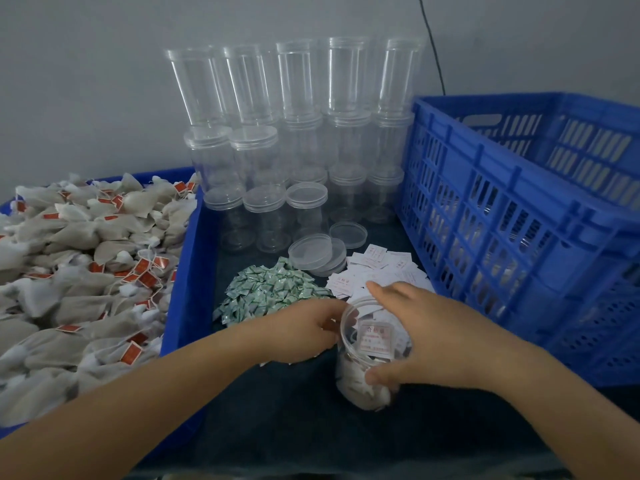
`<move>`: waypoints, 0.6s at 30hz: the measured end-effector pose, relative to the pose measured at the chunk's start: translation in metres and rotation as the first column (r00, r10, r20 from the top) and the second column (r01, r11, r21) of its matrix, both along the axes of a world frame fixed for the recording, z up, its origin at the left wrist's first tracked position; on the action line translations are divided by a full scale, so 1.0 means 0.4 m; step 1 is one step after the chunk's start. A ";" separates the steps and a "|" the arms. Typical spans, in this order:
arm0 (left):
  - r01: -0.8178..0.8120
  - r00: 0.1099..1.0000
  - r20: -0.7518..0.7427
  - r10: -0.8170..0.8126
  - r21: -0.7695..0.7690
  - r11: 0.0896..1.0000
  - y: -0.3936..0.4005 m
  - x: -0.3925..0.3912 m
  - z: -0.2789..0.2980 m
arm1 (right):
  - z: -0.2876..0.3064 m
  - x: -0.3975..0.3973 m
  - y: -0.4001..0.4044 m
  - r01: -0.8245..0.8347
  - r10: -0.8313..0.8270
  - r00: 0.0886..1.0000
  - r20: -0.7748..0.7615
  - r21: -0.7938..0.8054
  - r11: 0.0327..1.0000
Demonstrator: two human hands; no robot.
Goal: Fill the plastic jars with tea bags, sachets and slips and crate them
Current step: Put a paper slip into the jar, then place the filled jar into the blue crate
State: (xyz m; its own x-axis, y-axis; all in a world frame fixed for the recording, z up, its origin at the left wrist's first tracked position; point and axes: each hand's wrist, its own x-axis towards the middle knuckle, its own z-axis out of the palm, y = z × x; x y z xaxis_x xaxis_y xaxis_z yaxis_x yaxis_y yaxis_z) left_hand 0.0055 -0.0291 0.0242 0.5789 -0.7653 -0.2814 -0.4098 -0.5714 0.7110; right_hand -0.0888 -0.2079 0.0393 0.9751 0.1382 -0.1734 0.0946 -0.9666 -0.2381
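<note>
The clear plastic jar (367, 355), partly filled with tea bags and a white printed slip, is held tilted on the dark tabletop (294, 417) by the right hand (415, 341), whose fingers curl round it and hide its right side. The left hand (304, 332) is at the jar's rim; its fingertips are hidden, so their state cannot be told. Just behind lie a pile of green sachets (270, 289) and white slips (377, 271).

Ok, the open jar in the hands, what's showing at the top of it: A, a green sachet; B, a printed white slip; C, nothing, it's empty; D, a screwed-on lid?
B: a printed white slip lies at the mouth of the open jar, above the tea bags inside.
</note>
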 end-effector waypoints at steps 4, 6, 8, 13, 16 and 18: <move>-0.027 0.998 -0.056 0.025 -0.039 0.999 0.005 0.001 -0.015 | 0.084 0.026 0.053 -0.128 0.098 0.989 -0.107 -0.322 0.938; -0.052 0.995 -0.094 0.047 -0.059 0.997 0.010 0.000 -0.021 | 0.110 0.041 0.075 -0.176 0.120 0.978 -0.168 -0.373 0.911; -0.050 0.992 -0.123 0.039 -0.085 0.995 0.016 -0.004 -0.026 | 0.132 0.054 0.088 -0.227 0.154 0.967 -0.204 -0.409 0.884; -0.146 0.974 -0.204 0.096 -0.244 0.959 -0.015 -0.025 -0.017 | 0.263 0.072 0.047 -0.194 0.114 0.968 -0.223 -0.378 0.905; -0.185 0.977 -0.166 0.136 -0.332 0.925 -0.078 -0.021 0.005 | 0.390 0.061 -0.009 -0.067 0.007 0.984 -0.180 -0.327 0.943; -0.195 0.978 -0.145 0.153 -0.348 0.917 -0.119 -0.014 0.022 | 0.474 0.051 -0.051 0.043 -0.072 0.993 -0.094 -0.282 0.958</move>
